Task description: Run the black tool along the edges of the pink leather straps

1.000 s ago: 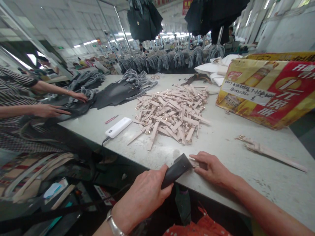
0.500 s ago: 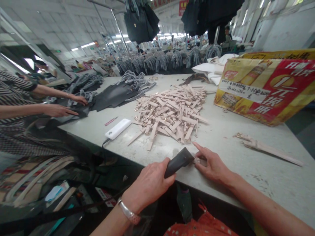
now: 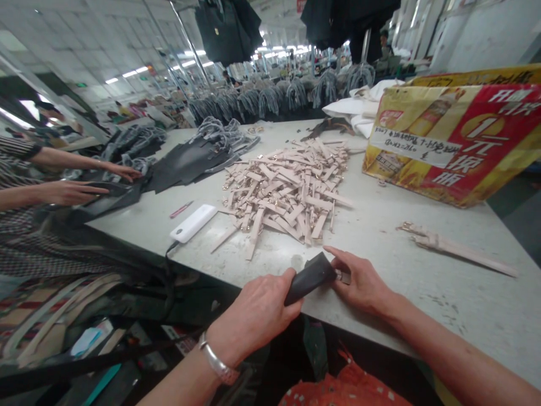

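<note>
My left hand (image 3: pixel 260 307) is closed around a dark grey, leather-like piece (image 3: pixel 310 278) at the table's near edge. The far end of that piece meets the fingertips of my right hand (image 3: pixel 363 282). Between the right thumb and fingers a short bit of beige strap (image 3: pixel 345 277) shows; the rest of it is hidden by the hand and the dark piece. Just beyond both hands lies a heap of beige straps (image 3: pixel 287 194) with gold-coloured metal fittings.
Several beige straps (image 3: pixel 460 248) lie together at the right. A yellow and red carton (image 3: pixel 439 141) stands behind them. Left of the heap are a white power bank (image 3: pixel 193 223) with a cable and a pink tool (image 3: pixel 181 209). A co-worker's hands (image 3: pixel 71 193) handle dark pieces (image 3: pixel 181 160) at the left.
The view has shifted slightly, and the table's things sit a little further left and higher. My right fingers have drawn in closer against the end of the dark piece.
</note>
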`<state>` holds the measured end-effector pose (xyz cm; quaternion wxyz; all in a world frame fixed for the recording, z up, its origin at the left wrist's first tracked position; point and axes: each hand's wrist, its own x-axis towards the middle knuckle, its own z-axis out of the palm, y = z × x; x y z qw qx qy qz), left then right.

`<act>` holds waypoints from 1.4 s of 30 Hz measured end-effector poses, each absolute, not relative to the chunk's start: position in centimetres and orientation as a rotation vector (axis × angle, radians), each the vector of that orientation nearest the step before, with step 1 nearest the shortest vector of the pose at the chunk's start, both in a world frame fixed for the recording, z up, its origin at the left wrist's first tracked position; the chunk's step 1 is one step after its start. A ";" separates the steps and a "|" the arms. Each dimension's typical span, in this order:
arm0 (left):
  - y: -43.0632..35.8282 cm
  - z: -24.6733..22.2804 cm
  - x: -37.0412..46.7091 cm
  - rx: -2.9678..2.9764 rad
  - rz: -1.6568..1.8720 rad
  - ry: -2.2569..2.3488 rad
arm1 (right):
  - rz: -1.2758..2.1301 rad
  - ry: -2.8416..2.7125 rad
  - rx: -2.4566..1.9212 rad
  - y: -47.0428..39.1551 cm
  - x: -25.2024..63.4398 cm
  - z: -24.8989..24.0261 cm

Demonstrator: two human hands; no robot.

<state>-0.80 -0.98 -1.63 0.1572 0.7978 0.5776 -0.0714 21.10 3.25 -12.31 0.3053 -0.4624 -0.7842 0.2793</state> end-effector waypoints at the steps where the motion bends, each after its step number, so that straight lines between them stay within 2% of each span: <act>1: -0.9 -1.7 -0.6 2.275 -0.202 1.652 | 0.741 -2.072 -1.244 3.3 21.1 -12.3; 10: 0.1 -2.6 -1.8 2.092 0.023 1.642 | 0.730 -2.066 -1.289 3.5 21.3 -12.6; 19: -0.9 -1.7 -2.8 2.170 -0.164 1.638 | 0.785 -2.052 -1.261 3.7 21.3 -12.6; 26: 0.0 -2.5 -0.3 2.114 -0.068 1.646 | 0.768 -2.009 -1.318 3.7 21.4 -12.2; 32: -0.1 -2.3 -2.7 2.006 0.063 1.746 | 0.776 -2.054 -1.308 3.6 21.2 -11.9; 42: -1.4 -2.5 -1.6 2.094 -0.070 1.715 | 0.757 -2.062 -1.321 3.9 21.0 -12.2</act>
